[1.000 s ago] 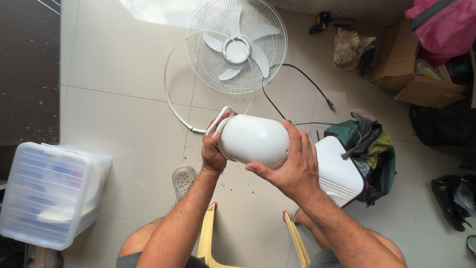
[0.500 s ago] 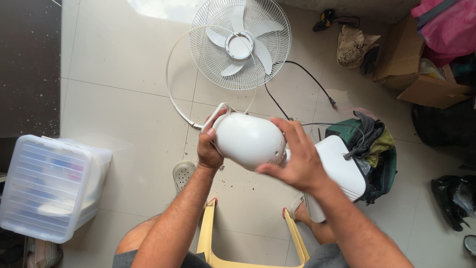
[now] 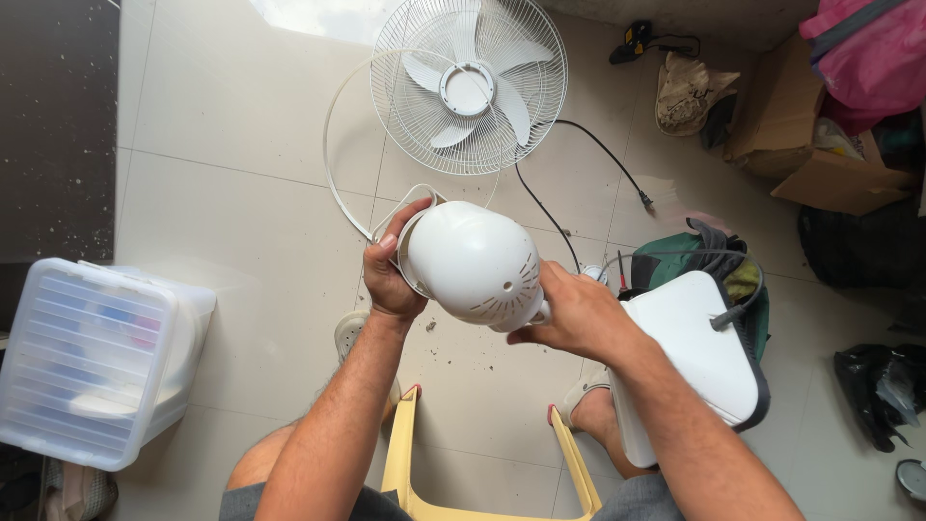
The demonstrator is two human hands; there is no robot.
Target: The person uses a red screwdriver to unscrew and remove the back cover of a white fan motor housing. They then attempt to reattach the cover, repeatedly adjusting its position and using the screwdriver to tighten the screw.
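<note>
Left hand (image 3: 391, 270) grips the motor housing (image 3: 471, 262) by its rim, right hand (image 3: 569, 314) clasps its neck, steadying it above the floor (image 3: 241, 125)

**A lived-in home floor, used as a repair spot**

You worked in a home, on pale glossy floor tiles (image 3: 241, 125). Around you lay household clutter: a clear plastic storage box (image 3: 92, 362), a cardboard box (image 3: 830, 159), a pink bag (image 3: 868, 58) and heaped clothes (image 3: 719, 265). A fan cage with blades (image 3: 470, 87) sat on the floor, and you sat on a yellow plastic chair (image 3: 405, 463).
</note>
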